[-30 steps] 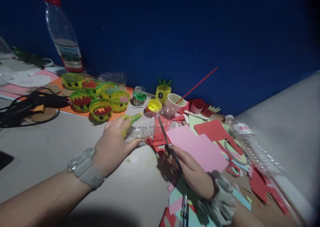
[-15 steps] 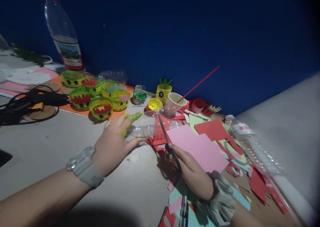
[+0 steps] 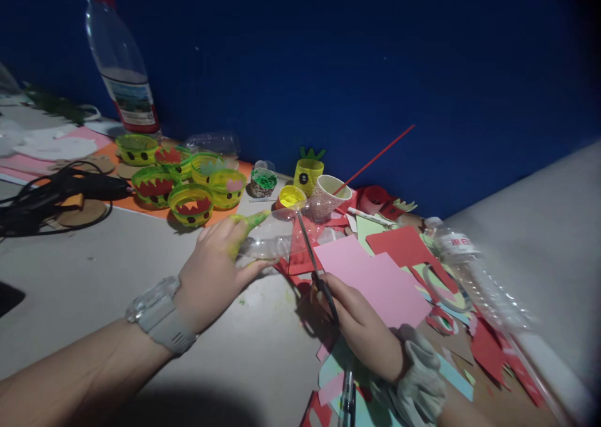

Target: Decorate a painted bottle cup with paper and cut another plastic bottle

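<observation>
My left hand (image 3: 220, 261), its thumb and index finger smeared with green and yellow paint, grips a clear plastic bottle piece (image 3: 270, 242) lying on its side over the table. A pair of scissors (image 3: 310, 252) is in my right hand (image 3: 354, 311), fingers wrapped round the dark handles. The blades point away from me and meet the clear plastic; how far they reach into it I cannot make out. Just beyond are a cup of yellow paint (image 3: 291, 196), a cup of green paint (image 3: 263, 180) and a patterned paper cup (image 3: 328, 195) with a red stick leaning in it.
Several yellow-green painted cups (image 3: 190, 205) stand on orange paper at the left, near a black-corded glue gun (image 3: 101, 186). A tall bottle (image 3: 126, 89) rises behind them. Pink paper (image 3: 375, 283), coloured scraps and a clear bottle (image 3: 483, 277) lie at the right.
The scissor handles have drawn slightly closer together. Both hands stay in nearly the same place, and the whole view has shifted very slightly.
</observation>
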